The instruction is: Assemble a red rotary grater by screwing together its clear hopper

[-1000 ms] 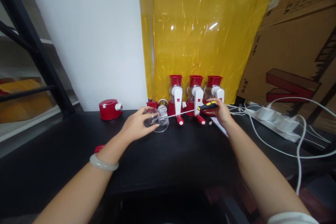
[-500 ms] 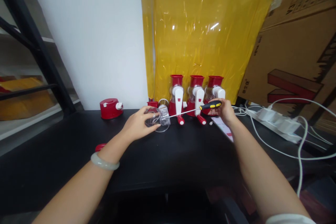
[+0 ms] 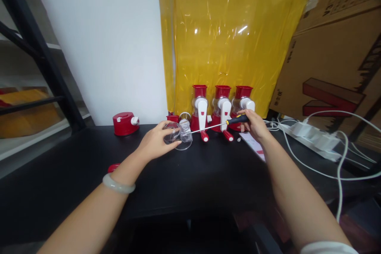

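Observation:
My left hand (image 3: pixel 156 141) is closed around a clear plastic housing (image 3: pixel 186 135) that lies on its side on the black table. In my right hand (image 3: pixel 254 124) is a screwdriver (image 3: pixel 211 126) with a black and yellow handle, held nearly level. Its shaft runs left, and the tip meets the right part of the clear housing; the exact contact point is too small to make out. Just behind the housing are a metal grater drum (image 3: pixel 185 116) and a red part (image 3: pixel 172 118), both partly hidden.
Three red and white rotary graters (image 3: pixel 202 113) stand at the back. A red base (image 3: pixel 125 124) sits at left, with a small red piece (image 3: pixel 113 167) by my left wrist. A phone (image 3: pixel 253 145), a power strip (image 3: pixel 315 143) with white cables and a cardboard box (image 3: pixel 330 59) are at right.
My right hand has shifted its grip slightly on the screwdriver handle, with the fingers now covering its end. The clear housing and my left hand stay nearly in place.

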`<control>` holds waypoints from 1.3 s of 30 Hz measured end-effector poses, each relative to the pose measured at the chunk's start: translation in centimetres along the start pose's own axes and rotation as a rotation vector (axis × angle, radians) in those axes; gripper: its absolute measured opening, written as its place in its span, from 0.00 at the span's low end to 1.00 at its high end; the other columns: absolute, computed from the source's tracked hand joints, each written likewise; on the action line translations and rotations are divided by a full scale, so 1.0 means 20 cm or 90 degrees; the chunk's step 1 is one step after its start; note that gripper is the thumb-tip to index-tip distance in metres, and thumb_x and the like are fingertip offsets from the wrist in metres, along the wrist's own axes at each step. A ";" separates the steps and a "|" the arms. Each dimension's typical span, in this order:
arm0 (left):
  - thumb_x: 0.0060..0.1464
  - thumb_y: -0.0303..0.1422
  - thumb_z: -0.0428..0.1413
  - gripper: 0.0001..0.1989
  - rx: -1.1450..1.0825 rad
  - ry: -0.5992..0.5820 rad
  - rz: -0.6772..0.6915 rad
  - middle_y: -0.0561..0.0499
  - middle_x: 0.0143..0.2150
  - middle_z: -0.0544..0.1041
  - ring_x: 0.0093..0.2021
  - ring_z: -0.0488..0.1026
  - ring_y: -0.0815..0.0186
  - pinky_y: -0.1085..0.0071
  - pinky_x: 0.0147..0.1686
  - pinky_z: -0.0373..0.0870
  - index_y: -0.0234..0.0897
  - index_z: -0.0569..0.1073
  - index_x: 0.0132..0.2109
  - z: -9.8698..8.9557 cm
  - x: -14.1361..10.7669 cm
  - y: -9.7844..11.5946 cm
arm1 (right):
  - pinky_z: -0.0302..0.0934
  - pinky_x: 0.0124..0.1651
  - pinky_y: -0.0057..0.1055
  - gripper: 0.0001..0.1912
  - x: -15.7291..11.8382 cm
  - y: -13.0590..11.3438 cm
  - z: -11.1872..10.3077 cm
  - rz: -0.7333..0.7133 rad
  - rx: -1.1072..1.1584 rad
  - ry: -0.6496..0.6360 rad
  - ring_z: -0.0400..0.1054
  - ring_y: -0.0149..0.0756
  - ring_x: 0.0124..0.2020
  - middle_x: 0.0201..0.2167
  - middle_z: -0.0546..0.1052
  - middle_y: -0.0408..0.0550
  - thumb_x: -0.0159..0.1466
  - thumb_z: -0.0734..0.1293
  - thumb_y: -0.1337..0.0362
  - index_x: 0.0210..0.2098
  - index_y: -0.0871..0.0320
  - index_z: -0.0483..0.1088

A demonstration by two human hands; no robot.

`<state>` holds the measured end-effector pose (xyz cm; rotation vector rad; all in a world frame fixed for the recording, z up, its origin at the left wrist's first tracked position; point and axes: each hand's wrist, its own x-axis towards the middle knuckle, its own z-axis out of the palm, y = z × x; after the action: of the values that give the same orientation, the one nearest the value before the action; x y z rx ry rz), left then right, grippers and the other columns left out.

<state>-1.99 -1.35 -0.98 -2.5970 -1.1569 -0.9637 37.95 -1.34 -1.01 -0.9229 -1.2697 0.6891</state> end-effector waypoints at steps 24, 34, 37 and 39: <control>0.58 0.45 0.61 0.20 0.015 0.003 0.004 0.45 0.61 0.71 0.54 0.76 0.53 0.55 0.52 0.76 0.46 0.79 0.54 0.00 0.00 -0.01 | 0.60 0.19 0.31 0.23 0.00 0.03 0.02 0.021 -0.022 0.053 0.60 0.30 0.12 0.17 0.67 0.38 0.60 0.68 0.41 0.37 0.56 0.72; 0.58 0.47 0.61 0.20 0.013 0.004 0.001 0.46 0.61 0.71 0.54 0.76 0.53 0.55 0.53 0.75 0.47 0.79 0.55 0.01 0.00 -0.01 | 0.69 0.27 0.37 0.19 0.00 0.02 -0.01 0.085 0.042 -0.001 0.71 0.38 0.21 0.24 0.76 0.47 0.58 0.62 0.45 0.34 0.54 0.72; 0.57 0.47 0.61 0.20 0.008 0.008 0.000 0.46 0.61 0.71 0.54 0.76 0.53 0.55 0.52 0.76 0.48 0.79 0.54 0.01 0.00 -0.01 | 0.70 0.30 0.37 0.13 0.00 0.01 -0.02 0.084 0.051 -0.006 0.72 0.37 0.22 0.27 0.77 0.46 0.55 0.65 0.53 0.34 0.54 0.73; 0.58 0.47 0.61 0.20 0.007 0.009 0.002 0.46 0.61 0.71 0.54 0.76 0.53 0.55 0.53 0.76 0.48 0.79 0.55 0.01 0.00 -0.01 | 0.70 0.30 0.36 0.12 0.00 0.00 -0.01 0.086 0.049 0.004 0.72 0.36 0.24 0.29 0.77 0.46 0.56 0.66 0.54 0.34 0.54 0.73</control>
<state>-2.14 -1.13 -1.19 -2.5788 -1.1505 -0.9699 38.19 -1.46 -1.02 -0.9537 -1.1747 0.8348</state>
